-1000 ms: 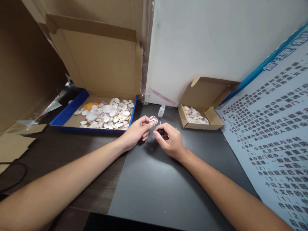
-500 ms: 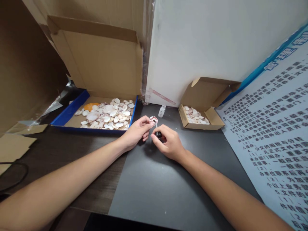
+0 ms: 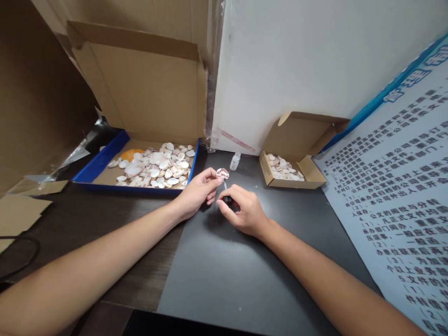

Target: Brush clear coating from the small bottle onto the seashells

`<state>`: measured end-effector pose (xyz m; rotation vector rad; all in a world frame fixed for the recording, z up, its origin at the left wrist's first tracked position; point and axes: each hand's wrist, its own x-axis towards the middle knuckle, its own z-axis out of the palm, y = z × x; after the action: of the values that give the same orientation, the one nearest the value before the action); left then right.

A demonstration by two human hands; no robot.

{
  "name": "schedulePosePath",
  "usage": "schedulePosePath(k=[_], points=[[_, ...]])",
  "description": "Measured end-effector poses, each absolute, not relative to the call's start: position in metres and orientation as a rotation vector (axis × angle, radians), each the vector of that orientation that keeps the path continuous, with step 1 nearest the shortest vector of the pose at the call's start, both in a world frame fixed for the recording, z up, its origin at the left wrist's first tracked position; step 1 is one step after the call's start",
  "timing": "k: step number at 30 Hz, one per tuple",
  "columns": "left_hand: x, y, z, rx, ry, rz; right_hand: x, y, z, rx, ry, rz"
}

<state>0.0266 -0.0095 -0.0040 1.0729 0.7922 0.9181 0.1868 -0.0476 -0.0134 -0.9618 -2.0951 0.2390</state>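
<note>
The left hand [image 3: 198, 192] pinches a small shell [image 3: 222, 173] up at 12 o'clock over the worktop [image 3: 227, 270]. The right hand [image 3: 243, 212] grips a little brush [image 3: 226, 191] touching it. Best to hold the shell steady and dab gently.

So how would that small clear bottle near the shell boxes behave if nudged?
The small clear bottle stands upright, narrow and tall for its base, so it probably tips easily. It looks light. Once down, its round body would likely roll on the smooth dark mat.

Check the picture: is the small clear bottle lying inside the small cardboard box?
No, the small clear bottle stands on the dark mat beside it.
</note>
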Motion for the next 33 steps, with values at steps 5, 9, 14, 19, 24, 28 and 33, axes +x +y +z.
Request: schedulePosePath(k=[5,9,14,19,24,28,33], points=[[0.026,-0.0089,-0.0053,1.06,0.794,0.918,0.1887,-0.0475,-0.0116,-1.039,-2.009,0.279],[0.0259,-0.0087,-0.0056,1.074,0.777,0.929,0.1886,-0.0471,-0.0125,-0.985,-2.047,0.307],[0.0257,-0.0088,-0.0051,1.068,0.794,0.921,0.1898,-0.0447,-0.013,-1.048,-1.98,0.309],[0.0253,-0.0084,-0.006,1.075,0.778,0.919,0.1893,-0.0457,-0.0133,-0.983,-2.037,0.325],[0.0259,-0.0083,-0.0056,1.084,0.775,0.906,0.1902,-0.0448,-0.0137,-1.005,-2.024,0.356],[0.0263,-0.0087,-0.0054,1.086,0.775,0.905,0.19,-0.0452,-0.0129,-0.996,-2.022,0.344],[0.0264,-0.0097,-0.0044,1.075,0.765,0.917,0.1889,-0.0453,-0.0135,-0.959,-2.065,0.343]])
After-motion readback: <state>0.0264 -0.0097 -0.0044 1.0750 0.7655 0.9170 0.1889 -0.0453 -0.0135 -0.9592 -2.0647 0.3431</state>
